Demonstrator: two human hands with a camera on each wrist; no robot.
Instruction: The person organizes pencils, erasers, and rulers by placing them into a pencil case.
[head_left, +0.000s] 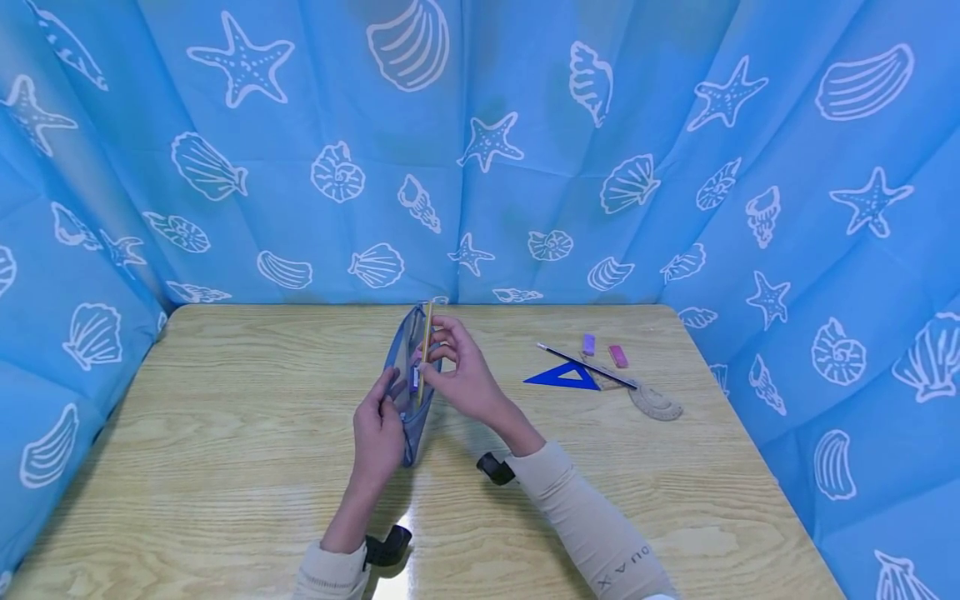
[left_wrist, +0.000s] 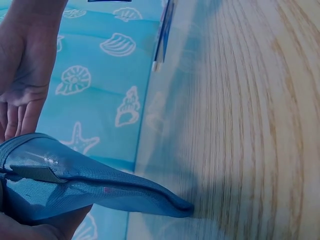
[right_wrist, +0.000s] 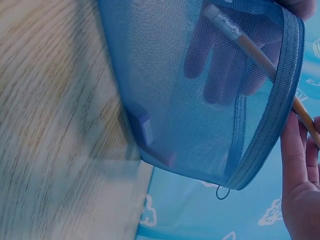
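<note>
A blue mesh pencil case [head_left: 414,446], its zip undone, is held up over the table by my left hand [head_left: 378,433]. My right hand [head_left: 465,375] pinches a yellow pencil [head_left: 428,333] at the case's mouth. In the right wrist view the pencil [right_wrist: 257,52] slants into the case, pale end inside, with left-hand fingers behind the mesh. A purple block [right_wrist: 141,125] and a pinkish piece [right_wrist: 160,154], seemingly erasers, lie at the bottom of the case. The left wrist view shows the case's outside [left_wrist: 125,182] above the wood.
To the right on the table [head_left: 225,433] lie a blue set square [head_left: 558,377], a dark pencil [head_left: 577,361], a clear protractor [head_left: 656,406], a purple eraser [head_left: 588,343] and a pink eraser [head_left: 618,356]. A blue shell-print curtain [head_left: 480,208] hangs behind and beside the table.
</note>
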